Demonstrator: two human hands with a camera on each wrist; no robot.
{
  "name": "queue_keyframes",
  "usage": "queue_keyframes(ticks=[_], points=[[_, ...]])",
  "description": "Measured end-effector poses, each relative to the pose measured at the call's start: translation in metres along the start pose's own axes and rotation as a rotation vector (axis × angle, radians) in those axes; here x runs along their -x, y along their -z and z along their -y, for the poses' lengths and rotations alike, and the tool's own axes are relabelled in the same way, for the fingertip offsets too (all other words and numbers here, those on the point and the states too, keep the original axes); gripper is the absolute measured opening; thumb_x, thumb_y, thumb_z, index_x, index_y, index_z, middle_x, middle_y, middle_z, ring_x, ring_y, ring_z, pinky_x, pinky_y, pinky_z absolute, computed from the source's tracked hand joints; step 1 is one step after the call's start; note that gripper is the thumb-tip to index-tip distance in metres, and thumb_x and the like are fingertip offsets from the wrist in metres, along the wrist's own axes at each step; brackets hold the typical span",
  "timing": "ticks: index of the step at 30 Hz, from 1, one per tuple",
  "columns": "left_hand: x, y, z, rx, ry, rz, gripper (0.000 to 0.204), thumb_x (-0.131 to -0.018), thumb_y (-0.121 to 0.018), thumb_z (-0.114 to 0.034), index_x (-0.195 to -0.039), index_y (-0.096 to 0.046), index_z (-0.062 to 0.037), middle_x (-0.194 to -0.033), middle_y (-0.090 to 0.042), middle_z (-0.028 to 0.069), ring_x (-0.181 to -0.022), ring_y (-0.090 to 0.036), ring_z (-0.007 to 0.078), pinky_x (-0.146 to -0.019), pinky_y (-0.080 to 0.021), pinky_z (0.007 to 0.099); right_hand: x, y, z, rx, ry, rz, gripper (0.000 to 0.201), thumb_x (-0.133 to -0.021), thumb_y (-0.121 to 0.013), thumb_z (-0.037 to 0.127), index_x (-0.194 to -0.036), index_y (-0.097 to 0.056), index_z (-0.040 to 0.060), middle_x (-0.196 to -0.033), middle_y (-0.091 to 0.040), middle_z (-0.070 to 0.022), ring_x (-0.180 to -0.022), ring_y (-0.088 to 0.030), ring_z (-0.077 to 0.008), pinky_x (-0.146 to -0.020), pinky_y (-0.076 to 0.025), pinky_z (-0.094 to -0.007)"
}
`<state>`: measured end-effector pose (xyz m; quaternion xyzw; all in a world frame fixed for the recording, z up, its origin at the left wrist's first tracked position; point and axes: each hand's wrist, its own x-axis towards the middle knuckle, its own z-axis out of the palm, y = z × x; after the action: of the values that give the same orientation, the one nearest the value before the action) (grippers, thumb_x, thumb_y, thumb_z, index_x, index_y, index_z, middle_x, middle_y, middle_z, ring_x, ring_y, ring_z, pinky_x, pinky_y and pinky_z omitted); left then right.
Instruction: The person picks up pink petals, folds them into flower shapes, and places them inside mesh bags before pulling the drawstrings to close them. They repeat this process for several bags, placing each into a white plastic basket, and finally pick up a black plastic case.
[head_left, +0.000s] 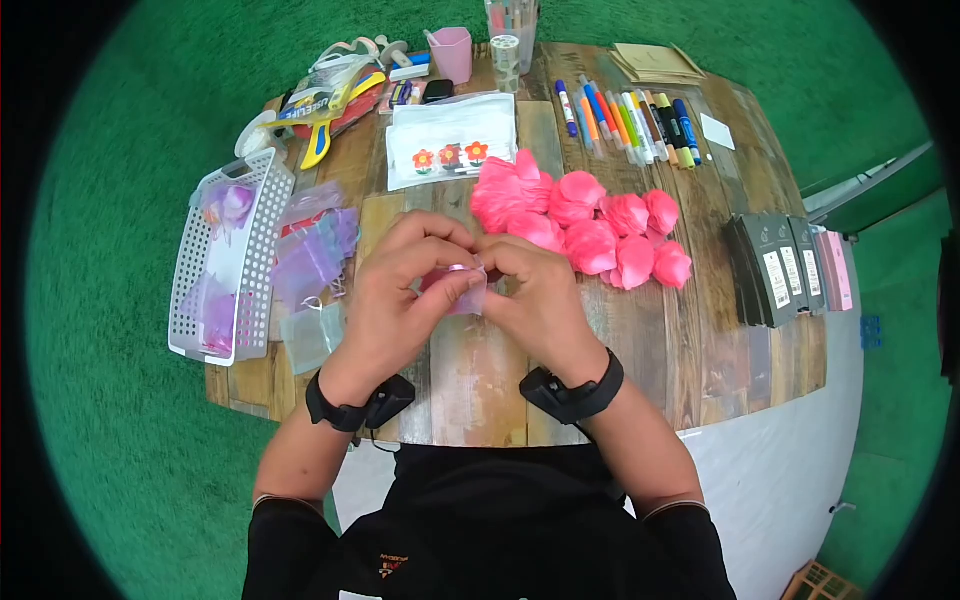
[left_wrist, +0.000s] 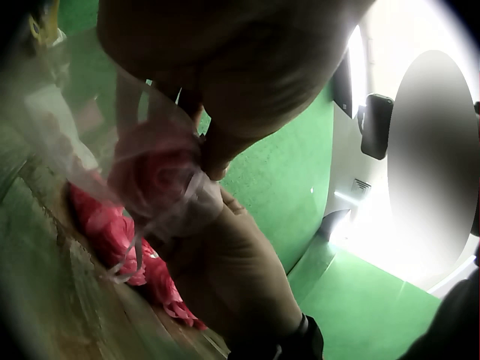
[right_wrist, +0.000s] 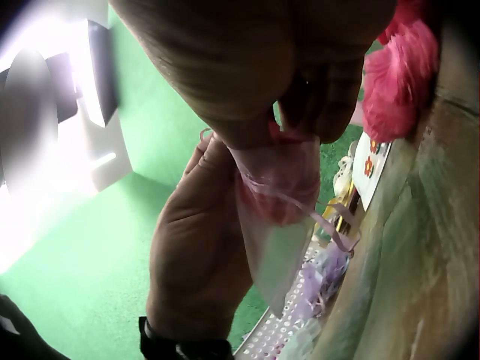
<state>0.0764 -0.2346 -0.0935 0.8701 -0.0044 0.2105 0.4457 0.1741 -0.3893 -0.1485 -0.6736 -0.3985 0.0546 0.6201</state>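
Note:
Both hands meet above the front middle of the table around a small sheer pink pouch (head_left: 470,298). The left hand (head_left: 398,290) pinches its edge between thumb and fingers; the right hand (head_left: 535,298) holds the other side with curled fingers. A rose-like pink-red thing (left_wrist: 161,174) shows through the mesh in the left wrist view. Thin ribbon (right_wrist: 330,229) hangs from the pouch in the right wrist view. Pink petal bundles (head_left: 590,245) lie just beyond the right hand.
A white perforated basket (head_left: 262,265) with purple pouches stands at left, loose mesh pouches (head_left: 312,262) beside it. Markers (head_left: 640,125), a flower-print packet (head_left: 450,135) and a pink cup (head_left: 452,58) are at the back. Black boxes (head_left: 765,270) stand at right.

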Motion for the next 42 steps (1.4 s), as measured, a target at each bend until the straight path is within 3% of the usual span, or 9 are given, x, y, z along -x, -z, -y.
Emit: queue_keyframes(ticks=[5, 9, 15, 18, 21, 22, 25, 31, 42], points=[[-0.004, -0.004, 0.003, -0.103, -0.17, 0.052, 0.015, -0.084, -0.079, 0.001, -0.098, -0.076, -0.0046, -0.115, -0.069, 0.0092, -0.111, -0.065, 0.0298, -0.096, -0.053, 0.0422, 0.004, -0.001, 0.003, -0.27, -0.287, 0.114, 0.016, -0.086, -0.078, -0.001, -0.101, -0.074, -0.0028, -0.094, -0.076, -0.0074, -0.086, -0.071, -0.0115, -0.076, -0.058, -0.0311], [-0.009, 0.002, -0.006, -0.355, -0.315, 0.083, 0.018, -0.081, -0.081, 0.0, -0.097, -0.076, -0.0072, -0.115, -0.069, 0.0086, -0.111, -0.064, 0.0316, -0.098, -0.052, 0.049, 0.006, -0.008, -0.009, -0.409, -0.286, 0.054, 0.016, -0.089, -0.078, -0.001, -0.104, -0.073, -0.0017, -0.094, -0.076, -0.003, -0.087, -0.069, -0.0067, -0.076, -0.057, -0.0281], [0.028, 0.009, -0.027, -0.326, -0.354, -0.269, 0.029, -0.082, -0.087, -0.006, -0.107, -0.073, -0.0058, -0.112, -0.068, 0.0111, -0.101, -0.065, 0.0274, -0.09, -0.053, 0.0438, -0.002, 0.002, -0.004, -0.556, -0.303, -0.148, 0.013, -0.095, -0.08, 0.003, -0.104, -0.071, 0.0006, -0.098, -0.077, -0.0028, -0.09, -0.07, -0.0063, -0.078, -0.057, -0.0257], [0.049, 0.004, -0.011, -0.097, -0.143, 0.061, 0.036, -0.087, -0.085, -0.008, -0.119, -0.069, -0.0049, -0.111, -0.066, 0.0117, -0.096, -0.065, 0.0216, -0.082, -0.053, 0.0348, -0.004, 0.005, -0.006, -0.608, -0.258, -0.197, 0.014, -0.096, -0.08, 0.003, -0.107, -0.071, 0.0017, -0.1, -0.077, -0.0031, -0.091, -0.071, -0.0067, -0.078, -0.058, -0.0255], [0.044, -0.029, 0.002, 0.197, 0.266, -0.057, 0.042, -0.093, -0.082, -0.01, -0.131, -0.063, -0.004, -0.113, -0.066, 0.0088, -0.097, -0.064, 0.016, -0.076, -0.052, 0.0294, -0.006, 0.005, 0.003, -0.662, -0.279, -0.213, 0.016, -0.096, -0.079, 0.003, -0.109, -0.07, 0.0015, -0.1, -0.077, -0.0035, -0.09, -0.072, -0.0074, -0.077, -0.058, -0.0258], [0.042, -0.032, 0.015, 0.316, 0.327, -0.058, 0.05, -0.098, -0.079, -0.013, -0.141, -0.056, -0.0028, -0.119, -0.068, 0.0059, -0.1, -0.064, 0.0123, -0.076, -0.053, 0.029, -0.006, 0.006, 0.006, -0.678, -0.297, -0.207, 0.016, -0.096, -0.079, 0.003, -0.11, -0.07, 0.0013, -0.099, -0.077, -0.0036, -0.089, -0.072, -0.0078, -0.076, -0.058, -0.0259], [0.032, -0.036, 0.023, 0.742, 0.437, -0.09, 0.042, -0.102, -0.077, -0.013, -0.139, -0.061, -0.0022, -0.12, -0.07, 0.0041, -0.099, -0.066, 0.01, -0.077, -0.054, 0.0273, -0.003, 0.006, 0.005, -0.699, -0.325, -0.173, 0.017, -0.097, -0.079, 0.003, -0.111, -0.069, 0.0012, -0.098, -0.077, -0.0035, -0.086, -0.072, -0.0092, -0.073, -0.058, -0.0267], [0.027, -0.041, 0.023, 0.671, 0.443, -0.037, 0.018, -0.104, -0.074, -0.008, -0.121, -0.074, -0.0011, -0.103, -0.075, 0.0013, -0.088, -0.068, 0.0088, -0.077, -0.055, 0.0267, -0.003, 0.004, 0.003, -0.731, -0.278, -0.211, 0.02, -0.098, -0.078, 0.004, -0.116, -0.069, 0.0016, -0.099, -0.076, -0.0032, -0.083, -0.071, -0.0096, -0.066, -0.057, -0.0273], [0.023, -0.052, 0.023, 0.825, 0.494, -0.009, 0.016, -0.103, -0.075, -0.008, -0.117, -0.076, -0.0009, -0.093, -0.075, 0.0007, -0.078, -0.067, 0.0074, -0.073, -0.054, 0.0255, -0.003, 0.009, 0.007, -0.799, -0.358, -0.203, 0.017, -0.1, -0.074, 0.005, -0.116, -0.069, 0.002, -0.093, -0.075, -0.0045, -0.067, -0.068, -0.0099, -0.052, -0.053, -0.0269]])
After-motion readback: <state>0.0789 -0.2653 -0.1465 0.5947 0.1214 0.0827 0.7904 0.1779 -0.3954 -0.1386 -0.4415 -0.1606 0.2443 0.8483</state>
